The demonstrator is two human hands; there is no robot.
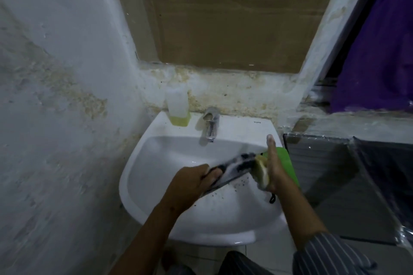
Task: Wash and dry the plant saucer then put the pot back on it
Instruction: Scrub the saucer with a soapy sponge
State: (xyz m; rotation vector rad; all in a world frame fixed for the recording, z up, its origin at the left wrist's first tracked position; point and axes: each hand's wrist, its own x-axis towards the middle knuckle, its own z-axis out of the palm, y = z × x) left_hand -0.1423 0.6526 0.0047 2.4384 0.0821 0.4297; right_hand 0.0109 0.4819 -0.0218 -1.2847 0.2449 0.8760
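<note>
Over the white sink my left hand grips the near edge of the dark plant saucer, which is tilted and streaked with soapy foam. My right hand presses a yellow sponge against the saucer's right edge, fingers stretched out. Dark soil specks lie in the basin under the saucer. The pot is not in view.
A chrome tap stands at the sink's back, with a clear bottle of yellow liquid to its left. A green cloth lies on the sink's right rim. A dark plastic-wrapped box stands at the right; a rough wall runs along the left.
</note>
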